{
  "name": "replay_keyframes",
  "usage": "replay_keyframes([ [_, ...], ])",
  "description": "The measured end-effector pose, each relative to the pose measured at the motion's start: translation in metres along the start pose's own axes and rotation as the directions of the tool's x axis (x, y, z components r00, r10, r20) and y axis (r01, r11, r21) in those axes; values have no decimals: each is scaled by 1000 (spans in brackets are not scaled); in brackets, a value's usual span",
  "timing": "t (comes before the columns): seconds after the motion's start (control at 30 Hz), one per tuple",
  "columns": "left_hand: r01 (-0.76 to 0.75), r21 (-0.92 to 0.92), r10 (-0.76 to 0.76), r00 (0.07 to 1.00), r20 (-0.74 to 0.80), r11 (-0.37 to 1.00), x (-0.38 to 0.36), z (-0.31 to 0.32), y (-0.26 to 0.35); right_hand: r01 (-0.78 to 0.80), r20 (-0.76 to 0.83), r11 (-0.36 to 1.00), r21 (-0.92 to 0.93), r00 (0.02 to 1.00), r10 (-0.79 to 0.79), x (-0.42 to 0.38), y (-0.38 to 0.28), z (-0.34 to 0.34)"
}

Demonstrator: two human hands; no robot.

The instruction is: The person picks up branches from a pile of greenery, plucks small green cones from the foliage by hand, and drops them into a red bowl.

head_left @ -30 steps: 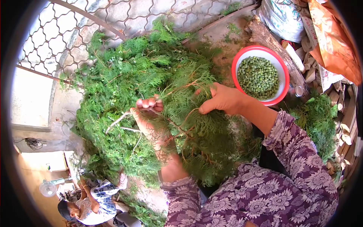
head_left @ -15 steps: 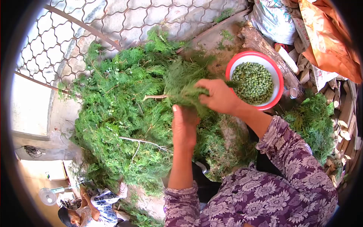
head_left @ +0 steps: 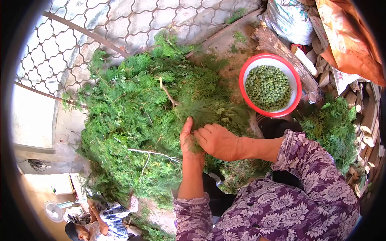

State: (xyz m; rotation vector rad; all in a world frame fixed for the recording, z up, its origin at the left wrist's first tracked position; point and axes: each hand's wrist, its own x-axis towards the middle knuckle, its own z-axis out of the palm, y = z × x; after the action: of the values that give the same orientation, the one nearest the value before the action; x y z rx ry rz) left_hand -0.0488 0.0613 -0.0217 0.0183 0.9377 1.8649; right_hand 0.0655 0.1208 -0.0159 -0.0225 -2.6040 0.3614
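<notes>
A big heap of feathery green branches (head_left: 132, 112) covers the ground in front of me. One leafy sprig (head_left: 205, 108) with a pale woody stem lies on top of it, near the middle. My left hand (head_left: 188, 141) and my right hand (head_left: 219, 140) meet at the near end of this sprig, fingers closed on its foliage. A red-rimmed white bowl (head_left: 296, 86) full of small green berries stands to the right of the heap, beyond my right hand. My sleeves are purple with a flower print.
A metal lattice fence (head_left: 100, 28) runs behind the heap. Sacks (head_left: 295, 20), an orange cloth (head_left: 350, 36) and stacked wood (head_left: 368, 128) crowd the right side, with a smaller green pile (head_left: 331, 126). Below, at lower left, another person (head_left: 100, 225) sits near a fan (head_left: 54, 211).
Both hands have come down and toward me with the sprig, from beside the bowl to the near side of the heap. The sprig's stem now points up and away.
</notes>
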Motion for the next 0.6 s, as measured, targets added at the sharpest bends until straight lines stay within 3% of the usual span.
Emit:
replay_keyframes([
  [0.1,-39,114,47,996,-70,993,-5,-4,0,50,-30,998,30,998,-49,-3,-1,1],
  [0.13,-39,113,47,996,-70,993,-5,-8,2,41,-19,993,115,999,-39,-4,-2,-1],
  [0.2,-41,134,32,997,70,990,-6,-12,7,32,-6,980,199,999,-31,-3,-1,-11],
  [0.23,-42,134,33,997,70,990,-7,-11,8,51,-21,944,326,999,-47,-2,3,-19],
  [0.27,-29,140,31,999,-13,990,-13,-3,11,70,-37,891,448,998,-60,-1,8,-29],
  [0.3,-15,145,29,995,-97,989,-18,5,13,70,-37,891,448,997,-60,1,13,-41],
  [0.33,-15,145,29,995,-97,989,-21,12,15,-112,49,744,659,993,106,3,20,-55],
  [0.37,-42,128,68,977,-202,991,-23,20,16,-278,174,521,807,955,241,5,27,-63],
  [0.4,-72,113,104,947,-305,991,-24,24,16,-279,174,521,806,955,242,7,36,-67],
  [0.43,-88,149,117,974,-192,985,-19,16,17,-305,151,306,902,886,438,9,45,-70],
  [0.47,-88,149,116,975,-191,985,-18,15,17,-269,166,80,960,772,613,10,50,-73],
  [0.5,-69,126,88,985,-146,990,-17,15,17,-269,164,82,960,771,615,9,54,-67],
  [0.57,-49,105,59,994,-96,993,-14,14,15,-211,-8,289,934,795,607,8,61,-53],
  [0.6,-60,165,74,994,-78,984,-14,11,13,-210,-10,291,934,795,606,7,59,-50],
])
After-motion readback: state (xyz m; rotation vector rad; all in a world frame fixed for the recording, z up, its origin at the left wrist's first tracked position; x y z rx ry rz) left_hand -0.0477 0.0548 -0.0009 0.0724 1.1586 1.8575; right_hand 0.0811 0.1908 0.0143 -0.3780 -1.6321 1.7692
